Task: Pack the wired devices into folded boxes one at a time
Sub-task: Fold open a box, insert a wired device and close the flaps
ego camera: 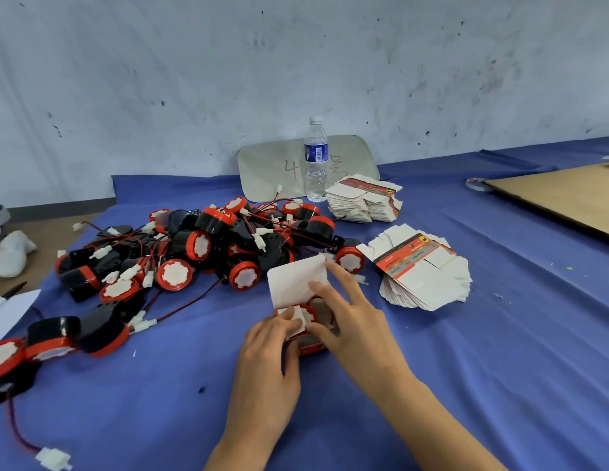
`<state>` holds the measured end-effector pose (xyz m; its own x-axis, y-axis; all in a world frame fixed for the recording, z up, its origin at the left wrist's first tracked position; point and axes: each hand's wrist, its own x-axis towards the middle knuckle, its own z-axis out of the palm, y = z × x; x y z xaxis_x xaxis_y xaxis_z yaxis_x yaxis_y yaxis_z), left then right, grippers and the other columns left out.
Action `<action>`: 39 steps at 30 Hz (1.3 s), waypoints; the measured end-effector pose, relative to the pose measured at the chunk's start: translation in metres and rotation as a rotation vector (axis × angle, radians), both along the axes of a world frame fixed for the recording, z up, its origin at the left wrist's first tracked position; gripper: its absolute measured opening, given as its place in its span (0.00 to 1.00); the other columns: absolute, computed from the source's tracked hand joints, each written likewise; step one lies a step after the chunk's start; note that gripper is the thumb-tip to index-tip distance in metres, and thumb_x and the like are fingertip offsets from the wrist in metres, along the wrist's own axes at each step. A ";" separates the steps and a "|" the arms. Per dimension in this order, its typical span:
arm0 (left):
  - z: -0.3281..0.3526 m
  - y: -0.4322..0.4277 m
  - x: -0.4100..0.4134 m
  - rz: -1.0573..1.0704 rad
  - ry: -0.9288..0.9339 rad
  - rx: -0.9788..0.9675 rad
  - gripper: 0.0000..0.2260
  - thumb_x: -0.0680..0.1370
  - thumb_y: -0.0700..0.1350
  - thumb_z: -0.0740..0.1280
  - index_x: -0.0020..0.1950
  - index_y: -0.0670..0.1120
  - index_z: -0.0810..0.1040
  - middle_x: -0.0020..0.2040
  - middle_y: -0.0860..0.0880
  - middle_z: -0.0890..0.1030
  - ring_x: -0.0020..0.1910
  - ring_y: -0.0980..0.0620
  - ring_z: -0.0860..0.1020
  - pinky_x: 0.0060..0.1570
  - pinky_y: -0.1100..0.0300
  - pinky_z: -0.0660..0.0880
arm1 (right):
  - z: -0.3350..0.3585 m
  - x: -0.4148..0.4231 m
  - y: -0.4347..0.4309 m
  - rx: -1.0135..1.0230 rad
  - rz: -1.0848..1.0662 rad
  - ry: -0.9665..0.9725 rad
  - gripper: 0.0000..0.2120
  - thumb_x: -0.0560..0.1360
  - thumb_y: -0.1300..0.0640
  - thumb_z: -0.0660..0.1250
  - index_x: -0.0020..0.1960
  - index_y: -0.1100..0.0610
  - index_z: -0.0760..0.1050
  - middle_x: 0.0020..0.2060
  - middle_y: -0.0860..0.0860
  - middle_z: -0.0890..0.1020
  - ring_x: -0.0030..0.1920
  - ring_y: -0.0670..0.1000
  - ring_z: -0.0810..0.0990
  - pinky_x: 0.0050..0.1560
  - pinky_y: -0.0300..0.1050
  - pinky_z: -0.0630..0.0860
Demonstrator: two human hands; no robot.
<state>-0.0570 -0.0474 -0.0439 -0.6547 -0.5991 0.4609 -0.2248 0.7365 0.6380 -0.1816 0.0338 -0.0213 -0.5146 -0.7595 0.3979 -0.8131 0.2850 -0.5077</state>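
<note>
gaping red box [311, 348], white lid [296, 277] up, device [311, 311] inside; left fingers [289, 317] grip its side, right fingers [345, 280] spread.

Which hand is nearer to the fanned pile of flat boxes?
Right. The right hand lies close beside the fanned pile; the left hand is farther, beyond the right hand.

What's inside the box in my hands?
A red-rimmed device with a white face shows in the open box. Its body and wire are hidden behind the walls, left hand and right hand.
</note>
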 end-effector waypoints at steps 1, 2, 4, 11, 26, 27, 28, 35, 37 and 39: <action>0.000 0.000 0.000 0.002 -0.001 0.001 0.14 0.77 0.35 0.68 0.59 0.51 0.79 0.57 0.67 0.71 0.60 0.73 0.64 0.58 0.81 0.59 | 0.000 0.000 0.000 -0.004 -0.011 -0.011 0.23 0.76 0.49 0.69 0.69 0.46 0.66 0.73 0.39 0.60 0.52 0.46 0.76 0.46 0.45 0.74; 0.000 -0.001 0.000 0.005 -0.005 -0.003 0.14 0.77 0.35 0.68 0.59 0.50 0.79 0.57 0.66 0.72 0.60 0.71 0.65 0.58 0.81 0.59 | 0.001 0.001 0.000 -0.015 -0.018 -0.041 0.26 0.75 0.48 0.69 0.70 0.46 0.65 0.71 0.39 0.64 0.55 0.45 0.75 0.49 0.44 0.74; 0.000 -0.001 0.000 0.008 -0.009 -0.014 0.15 0.77 0.34 0.67 0.60 0.48 0.80 0.59 0.63 0.74 0.62 0.64 0.67 0.59 0.80 0.59 | 0.000 -0.001 0.001 -0.048 -0.007 -0.109 0.23 0.74 0.46 0.71 0.67 0.48 0.71 0.63 0.40 0.73 0.56 0.43 0.75 0.54 0.42 0.73; -0.003 -0.001 -0.001 0.021 0.001 0.000 0.17 0.77 0.31 0.65 0.63 0.46 0.79 0.62 0.60 0.74 0.66 0.57 0.70 0.62 0.80 0.59 | -0.002 -0.004 -0.002 -0.096 0.030 -0.292 0.09 0.78 0.53 0.65 0.49 0.51 0.85 0.50 0.38 0.82 0.54 0.42 0.78 0.56 0.45 0.74; 0.003 0.000 0.001 -0.308 0.015 0.124 0.10 0.70 0.51 0.76 0.48 0.60 0.80 0.62 0.72 0.73 0.69 0.70 0.64 0.59 0.78 0.62 | 0.007 -0.001 0.001 -0.550 0.152 -0.679 0.23 0.69 0.40 0.65 0.42 0.62 0.77 0.38 0.53 0.79 0.41 0.47 0.77 0.45 0.40 0.72; 0.003 0.001 0.000 -0.336 0.016 0.133 0.10 0.69 0.54 0.75 0.48 0.60 0.79 0.63 0.71 0.73 0.69 0.70 0.64 0.59 0.78 0.62 | 0.010 -0.001 0.002 -0.547 0.174 -0.680 0.21 0.72 0.44 0.67 0.41 0.65 0.77 0.36 0.56 0.78 0.38 0.48 0.76 0.43 0.45 0.73; 0.003 0.001 0.000 -0.346 0.015 0.132 0.11 0.68 0.55 0.74 0.49 0.60 0.79 0.64 0.71 0.72 0.69 0.70 0.64 0.59 0.77 0.62 | 0.012 0.000 0.003 -0.519 0.192 -0.653 0.16 0.74 0.50 0.68 0.40 0.65 0.77 0.35 0.56 0.79 0.37 0.48 0.77 0.43 0.47 0.73; -0.003 0.000 -0.003 -0.206 0.083 0.069 0.07 0.71 0.43 0.76 0.46 0.51 0.82 0.62 0.62 0.75 0.63 0.65 0.72 0.59 0.73 0.66 | 0.004 -0.007 0.001 -0.244 0.148 -0.485 0.10 0.76 0.58 0.69 0.57 0.51 0.83 0.48 0.45 0.86 0.48 0.38 0.82 0.52 0.35 0.77; -0.002 0.000 -0.003 -0.130 0.135 0.076 0.07 0.71 0.40 0.76 0.43 0.51 0.82 0.58 0.58 0.76 0.56 0.64 0.75 0.52 0.75 0.68 | 0.003 -0.009 0.002 -0.229 0.184 -0.473 0.11 0.77 0.57 0.69 0.56 0.45 0.82 0.49 0.40 0.85 0.52 0.37 0.81 0.55 0.36 0.76; -0.001 -0.001 -0.003 -0.076 0.172 0.086 0.11 0.70 0.37 0.76 0.41 0.53 0.81 0.52 0.59 0.76 0.52 0.63 0.76 0.48 0.76 0.68 | 0.003 -0.007 0.003 -0.203 0.253 -0.451 0.11 0.77 0.55 0.69 0.53 0.39 0.80 0.49 0.31 0.82 0.54 0.35 0.79 0.58 0.36 0.75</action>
<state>-0.0595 -0.0479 -0.0448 -0.6158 -0.5926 0.5192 -0.0530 0.6886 0.7232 -0.1888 0.0370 -0.0187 -0.4794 -0.8125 0.3317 -0.5326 -0.0310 -0.8458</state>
